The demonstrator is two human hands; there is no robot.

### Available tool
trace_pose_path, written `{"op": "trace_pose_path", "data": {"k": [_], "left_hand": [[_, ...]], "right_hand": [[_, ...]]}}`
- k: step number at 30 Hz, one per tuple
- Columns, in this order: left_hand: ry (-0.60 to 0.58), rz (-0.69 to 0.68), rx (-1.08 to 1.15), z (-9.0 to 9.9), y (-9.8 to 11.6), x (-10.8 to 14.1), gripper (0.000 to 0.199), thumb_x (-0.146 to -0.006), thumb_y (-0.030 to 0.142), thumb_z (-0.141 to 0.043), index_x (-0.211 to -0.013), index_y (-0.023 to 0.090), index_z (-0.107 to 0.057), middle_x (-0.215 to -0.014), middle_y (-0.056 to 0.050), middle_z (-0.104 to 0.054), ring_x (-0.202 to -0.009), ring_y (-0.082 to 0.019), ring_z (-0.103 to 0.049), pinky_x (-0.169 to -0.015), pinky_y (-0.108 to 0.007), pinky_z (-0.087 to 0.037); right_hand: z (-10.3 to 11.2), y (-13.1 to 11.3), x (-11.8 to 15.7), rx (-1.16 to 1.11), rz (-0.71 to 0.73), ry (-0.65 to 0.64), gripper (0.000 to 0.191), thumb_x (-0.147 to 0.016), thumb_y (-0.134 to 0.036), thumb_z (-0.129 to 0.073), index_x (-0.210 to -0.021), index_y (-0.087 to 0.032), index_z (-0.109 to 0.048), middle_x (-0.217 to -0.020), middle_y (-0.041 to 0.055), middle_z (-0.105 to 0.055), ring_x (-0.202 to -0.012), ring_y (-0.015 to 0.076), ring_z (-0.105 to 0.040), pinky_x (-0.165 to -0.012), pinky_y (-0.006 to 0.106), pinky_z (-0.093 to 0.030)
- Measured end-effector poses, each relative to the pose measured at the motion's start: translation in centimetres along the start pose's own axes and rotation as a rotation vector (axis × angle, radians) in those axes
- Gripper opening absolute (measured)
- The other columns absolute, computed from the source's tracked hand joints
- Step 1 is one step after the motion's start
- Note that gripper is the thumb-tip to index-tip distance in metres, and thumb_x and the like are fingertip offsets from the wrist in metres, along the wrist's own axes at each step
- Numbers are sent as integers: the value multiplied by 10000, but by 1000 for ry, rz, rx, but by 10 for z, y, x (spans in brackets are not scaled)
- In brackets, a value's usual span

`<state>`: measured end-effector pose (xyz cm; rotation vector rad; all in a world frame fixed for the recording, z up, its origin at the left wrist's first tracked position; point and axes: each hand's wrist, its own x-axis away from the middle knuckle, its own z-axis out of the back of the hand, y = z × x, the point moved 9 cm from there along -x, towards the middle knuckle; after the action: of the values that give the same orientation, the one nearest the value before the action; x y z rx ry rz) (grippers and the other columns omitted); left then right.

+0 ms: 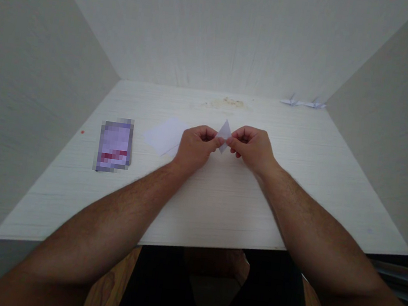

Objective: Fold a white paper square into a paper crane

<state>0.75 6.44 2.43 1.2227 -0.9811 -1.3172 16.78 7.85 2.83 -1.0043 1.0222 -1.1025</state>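
A small diamond-shaped piece of folded white paper (224,129) is held above the middle of the table, one point facing away from me. My left hand (198,144) pinches its left corner between thumb and fingers. On the opposite side, my right hand (252,147) grips the right corner the same way, its thumb near the paper's centre. Both thumbs nearly meet over the lower half, which they partly cover. Beside my left hand lie flat sheets of white paper (165,134), partly hidden behind that hand.
A purple rectangular packet (115,144), blurred out, rests at the left on the white table (219,205). Folded paper cranes (292,101) stand at the back right against the wall. Pale walls enclose the table on three sides. A worn patch (229,103) marks the back.
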Motion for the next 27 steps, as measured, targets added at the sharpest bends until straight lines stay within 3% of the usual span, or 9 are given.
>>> {"op": "trace_pose_path", "data": {"k": [15,20,27], "left_hand": [[-24,12,8,-3,2,-3,96,-713,179,-690,-638,176,-629,-528,29,-604,-468,-75,-456,-475,-219,-329],[-34,-53,-100,-4,8,-1,116,-736,232,-703,-658,172,-641,-572,28,-612,-531,-91,-499,-512,-223,-367],[-74,-87,-201,-7,8,-1,160,-751,285,-725,-665,163,-667,-619,20,-623,-581,-100,-499,-541,-229,-366]], "right_hand": [[5,-2,-2,57,60,14,150,-715,-289,-722,-676,-196,-611,-554,-21,-614,-494,98,-512,-478,253,-377],[4,0,-3,95,37,30,160,-722,-304,-727,-674,-195,-620,-564,-17,-609,-509,101,-505,-491,258,-381],[1,-11,1,270,137,11,177,-752,-319,-690,-649,-189,-628,-581,-20,-583,-546,99,-450,-521,269,-336]]}}
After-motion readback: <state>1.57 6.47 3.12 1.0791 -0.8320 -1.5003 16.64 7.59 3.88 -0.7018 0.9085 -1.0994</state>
